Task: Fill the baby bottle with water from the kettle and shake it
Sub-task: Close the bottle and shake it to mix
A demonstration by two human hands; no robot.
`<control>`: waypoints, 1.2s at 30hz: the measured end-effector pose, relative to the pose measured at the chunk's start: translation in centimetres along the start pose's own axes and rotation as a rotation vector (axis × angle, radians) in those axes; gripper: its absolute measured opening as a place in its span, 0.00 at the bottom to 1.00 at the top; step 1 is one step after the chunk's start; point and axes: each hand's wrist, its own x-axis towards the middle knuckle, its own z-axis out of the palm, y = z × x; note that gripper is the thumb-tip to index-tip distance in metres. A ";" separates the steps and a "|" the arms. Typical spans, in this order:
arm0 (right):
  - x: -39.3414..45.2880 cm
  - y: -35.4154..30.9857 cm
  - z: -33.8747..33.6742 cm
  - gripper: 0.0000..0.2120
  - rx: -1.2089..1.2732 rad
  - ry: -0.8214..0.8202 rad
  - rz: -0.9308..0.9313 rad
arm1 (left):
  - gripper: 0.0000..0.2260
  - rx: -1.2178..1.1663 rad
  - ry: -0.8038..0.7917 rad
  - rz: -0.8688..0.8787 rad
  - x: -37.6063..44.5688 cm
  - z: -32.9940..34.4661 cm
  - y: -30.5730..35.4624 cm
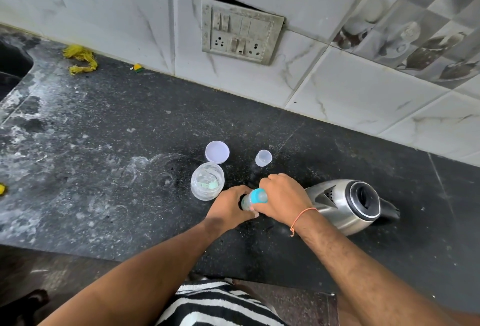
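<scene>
The baby bottle stands on the black countertop, clear with a blue collar at its top. My left hand grips the bottle's body from the left. My right hand is curled over the blue collar from the right. The steel kettle stands just right of my right hand, its lid open and its dark handle pointing right. Most of the bottle is hidden by my hands.
A clear jar with a pale green scoop inside stands left of the bottle. Its white lid lies behind it, and a small clear cap to the right. A wall socket panel is behind. A sink is at far left.
</scene>
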 end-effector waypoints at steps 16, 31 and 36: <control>-1.2 0.7 -0.8 0.24 0.162 -0.088 -0.180 | 0.23 0.066 -0.005 -0.014 0.0 -0.2 0.5; -0.6 0.5 -1.1 0.22 0.044 -0.088 -0.252 | 0.23 0.066 0.000 -0.014 0.0 -0.2 0.5; -0.5 1.1 -1.1 0.23 0.066 -0.075 -0.267 | 0.23 0.052 -0.006 -0.017 0.0 -0.2 0.4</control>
